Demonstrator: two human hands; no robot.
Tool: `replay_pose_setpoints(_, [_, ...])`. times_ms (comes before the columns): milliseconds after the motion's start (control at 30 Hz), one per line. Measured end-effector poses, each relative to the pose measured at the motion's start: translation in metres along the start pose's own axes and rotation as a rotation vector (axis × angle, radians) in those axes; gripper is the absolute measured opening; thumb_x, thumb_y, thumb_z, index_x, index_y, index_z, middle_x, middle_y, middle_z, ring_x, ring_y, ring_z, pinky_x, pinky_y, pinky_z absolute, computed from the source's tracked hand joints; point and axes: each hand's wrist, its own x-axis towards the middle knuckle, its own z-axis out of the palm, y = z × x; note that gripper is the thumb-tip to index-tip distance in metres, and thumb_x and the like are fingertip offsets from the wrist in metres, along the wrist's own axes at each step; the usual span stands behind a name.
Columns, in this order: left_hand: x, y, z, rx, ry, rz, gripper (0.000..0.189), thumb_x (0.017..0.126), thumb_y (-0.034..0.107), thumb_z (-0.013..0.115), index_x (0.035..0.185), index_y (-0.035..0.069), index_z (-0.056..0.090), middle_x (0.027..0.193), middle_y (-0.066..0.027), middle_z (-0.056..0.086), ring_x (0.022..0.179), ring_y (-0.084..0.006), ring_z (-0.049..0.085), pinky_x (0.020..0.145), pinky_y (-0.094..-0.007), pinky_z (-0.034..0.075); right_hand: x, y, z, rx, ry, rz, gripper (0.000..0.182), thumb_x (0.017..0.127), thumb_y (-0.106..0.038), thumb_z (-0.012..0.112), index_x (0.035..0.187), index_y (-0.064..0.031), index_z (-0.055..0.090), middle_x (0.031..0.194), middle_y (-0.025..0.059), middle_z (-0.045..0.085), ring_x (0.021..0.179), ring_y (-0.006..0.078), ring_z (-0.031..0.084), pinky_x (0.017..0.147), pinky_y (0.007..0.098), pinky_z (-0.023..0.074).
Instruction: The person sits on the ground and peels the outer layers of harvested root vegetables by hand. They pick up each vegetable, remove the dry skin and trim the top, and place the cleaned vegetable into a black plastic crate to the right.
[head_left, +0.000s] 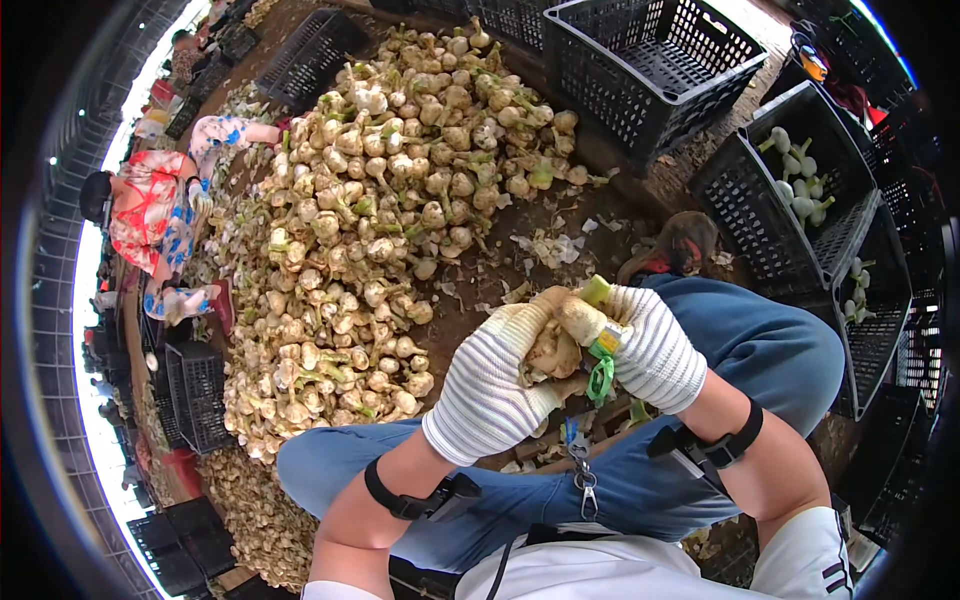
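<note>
Both my hands wear striped white knit gloves with bare-looking or discoloured fingertips. My left hand (499, 375) cups a garlic bulb (553, 352) with brownish, loose outer skin, in front of my knees. My right hand (649, 345) meets it at the bulb's top, its fingers around the short green cut stem (595, 291). Green tape or ribbon (600, 375) and a yellow piece are wrapped at a right-hand finger; whether that hand holds a tool is hidden. A large heap of untrimmed-looking garlic bulbs (390, 187) lies ahead and to the left.
A black plastic crate (607, 75) stands ahead at the right. Tilted crates at the far right hold whiter garlic bulbs (801, 176). Loose skins (551, 247) litter the ground. A person in floral clothes (150, 210) sits beyond the heap at the left, near another black crate (199, 394).
</note>
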Motion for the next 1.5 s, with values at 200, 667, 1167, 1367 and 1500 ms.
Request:
replay_pose_setpoints(200, [-0.002, -0.005, -0.004, -0.026, -0.026, -0.044, 0.075, 0.063, 0.016, 0.085, 0.129, 0.005, 0.052, 0.108, -0.0168, 0.062, 0.097, -0.0332, 0.061, 0.085, -0.0378, 0.05, 0.004, 0.002, -0.004, -0.018, -0.092, 0.036, 0.032, 0.096, -0.029, 0.059, 0.108, 0.0007, 0.062, 0.087, 0.0022, 0.067, 0.073, 0.0071, 0.061, 0.066, 0.0219, 0.0516])
replay_pose_setpoints(667, [-0.011, -0.01, -0.017, -0.893, -0.171, -0.39, 0.092, 0.07, 0.014, 0.085, 0.143, -0.004, 0.031, 0.133, -0.0097, 0.051, 0.117, -0.0151, 0.051, 0.1, -0.0295, 0.042, -0.004, 0.003, -0.006, -0.223, -0.104, -0.16, 0.023, 0.097, -0.019, 0.054, 0.111, -0.0019, 0.063, 0.085, -0.0052, 0.058, 0.076, 0.0027, 0.047, 0.067, 0.0197, 0.0413])
replay_pose_setpoints(1167, [-0.013, -0.012, -0.009, -0.526, -0.07, -0.182, 0.083, 0.073, 0.01, 0.08, 0.14, -0.006, 0.034, 0.126, -0.0189, 0.056, 0.114, -0.0222, 0.057, 0.097, -0.0334, 0.045, 0.0, 0.003, -0.002, -0.001, -0.141, -0.046, 0.031, 0.097, -0.025, 0.057, 0.114, -0.0001, 0.062, 0.098, 0.0019, 0.066, 0.087, 0.0064, 0.059, 0.077, 0.0232, 0.0492])
replay_pose_setpoints(1367, [-0.011, -0.015, -0.011, -0.602, -0.059, -0.249, 0.081, 0.074, 0.008, 0.078, 0.141, -0.005, 0.034, 0.129, -0.0161, 0.053, 0.114, -0.0191, 0.054, 0.098, -0.0327, 0.044, -0.002, 0.002, -0.003, -0.171, -0.108, -0.126, 0.026, 0.099, -0.021, 0.052, 0.115, -0.0017, 0.061, 0.095, 0.0019, 0.066, 0.084, 0.0061, 0.057, 0.074, 0.0245, 0.0487])
replay_pose_setpoints(1500, [-0.011, -0.014, -0.01, -1.029, -0.059, -0.434, 0.082, 0.074, 0.009, 0.079, 0.141, -0.005, 0.034, 0.13, -0.0164, 0.052, 0.115, -0.0192, 0.054, 0.092, -0.0323, 0.05, 0.004, 0.01, -0.01, -0.512, -0.055, -0.396, 0.018, 0.092, -0.01, 0.053, 0.106, -0.0016, 0.061, 0.086, 0.0105, 0.065, 0.074, 0.018, 0.061, 0.069, 0.0289, 0.0488])
